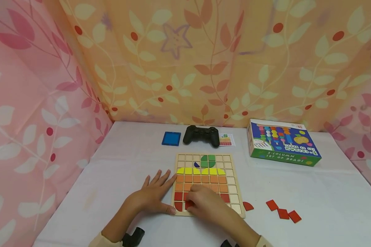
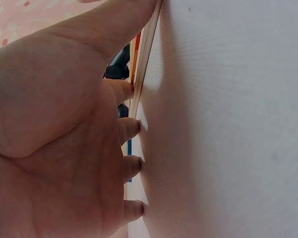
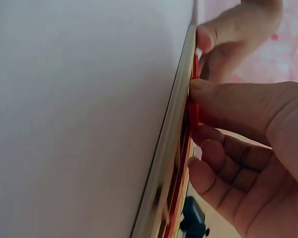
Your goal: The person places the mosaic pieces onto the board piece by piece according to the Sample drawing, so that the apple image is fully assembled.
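A wooden grid board (image 1: pixel 234 189) lies on the table, with green, yellow, orange and red tiles set in its cells and a small dark blue piece near the top. My left hand (image 1: pixel 153 196) rests with spread fingers along the board's left edge, the thumb at its lower left corner. At the bottom row, my right hand (image 1: pixel 208 203) pinches a red tile (image 3: pixel 193 116) just right of a rounded red tile (image 1: pixel 178 206) in the corner cell. In the right wrist view its thumb presses on the red tile; the right hand hides several cells in the head view.
A red quarter-round tile (image 1: pixel 248 206) lies off the board's right edge, and red square tiles (image 1: pixel 283 213) farther right. Behind the board are a blue square case (image 1: pixel 171 138), a black game controller (image 1: pixel 201 135), a pattern card (image 1: pixel 227 140) and a bead-set box (image 1: pixel 282 142).
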`<state>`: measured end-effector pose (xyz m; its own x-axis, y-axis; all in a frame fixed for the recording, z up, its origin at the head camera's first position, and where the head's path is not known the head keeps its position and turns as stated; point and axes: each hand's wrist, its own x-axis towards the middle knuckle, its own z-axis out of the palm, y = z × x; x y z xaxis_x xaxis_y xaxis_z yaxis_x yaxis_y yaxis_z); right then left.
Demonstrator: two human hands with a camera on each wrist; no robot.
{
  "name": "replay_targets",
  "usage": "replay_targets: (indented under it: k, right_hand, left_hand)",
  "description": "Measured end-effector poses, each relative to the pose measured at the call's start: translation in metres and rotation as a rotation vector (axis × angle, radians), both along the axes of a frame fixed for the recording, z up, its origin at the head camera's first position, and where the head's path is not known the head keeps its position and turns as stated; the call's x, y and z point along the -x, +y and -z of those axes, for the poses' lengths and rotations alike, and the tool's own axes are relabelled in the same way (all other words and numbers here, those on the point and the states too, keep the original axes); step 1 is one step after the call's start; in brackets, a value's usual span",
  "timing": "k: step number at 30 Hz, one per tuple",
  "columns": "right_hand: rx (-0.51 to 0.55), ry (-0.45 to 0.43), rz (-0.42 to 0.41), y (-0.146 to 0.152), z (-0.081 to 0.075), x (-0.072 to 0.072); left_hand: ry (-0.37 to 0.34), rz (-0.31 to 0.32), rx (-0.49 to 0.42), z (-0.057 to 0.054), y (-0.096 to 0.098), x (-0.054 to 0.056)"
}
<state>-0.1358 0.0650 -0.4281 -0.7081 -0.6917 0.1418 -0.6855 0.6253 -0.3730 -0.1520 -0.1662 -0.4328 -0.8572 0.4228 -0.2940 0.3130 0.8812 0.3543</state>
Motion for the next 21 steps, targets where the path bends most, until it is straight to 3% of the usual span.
replay_targets:
  k: [10, 17, 21]
  right_hand:
    - [-0.034, 0.029, 0.015, -0.003, 0.003, -0.010]
    - [0.040, 0.074, 0.055, 0.035, 0.002, -0.016]
    - [0.043, 0.019, 0.158, 0.066, -0.004, -0.017]
  left_hand:
    - [-0.013, 0.007, -0.010, 0.001, 0.001, -0.001]
    - [-0.007, -0.007, 0.017, 0.002, 0.001, 0.000]
    - [-0.004, -0.012, 0.014, 0.003, 0.001, 0.001]
